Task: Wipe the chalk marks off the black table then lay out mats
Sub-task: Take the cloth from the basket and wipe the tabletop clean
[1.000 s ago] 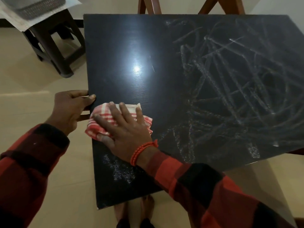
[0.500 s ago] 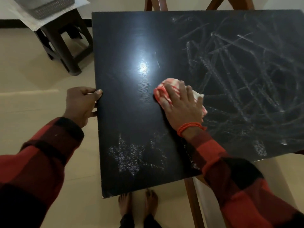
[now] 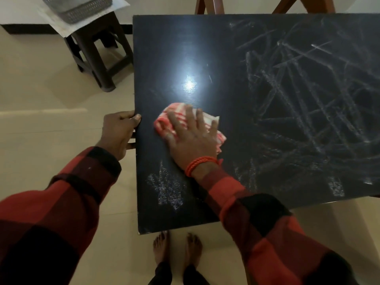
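Cloth (image 3: 213, 128), bunched without clear axis, under right hand (image 3: 192, 138).

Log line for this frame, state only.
phase: wiping | right hand: flat on red-and-white checked cloth | left hand: grips black table edge | chalk marks: remain

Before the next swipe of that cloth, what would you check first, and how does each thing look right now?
1. Right hand flat on the red-and-white cloth: ok.
2. Left hand has a grip on the black table edge: ok.
3. Left part near the glare wiped: ok.
4. Chalk patch by the near edge gone: not ok.
5. Chalk scribbles on the right gone: not ok.
6. Mats within reach: cannot tell.
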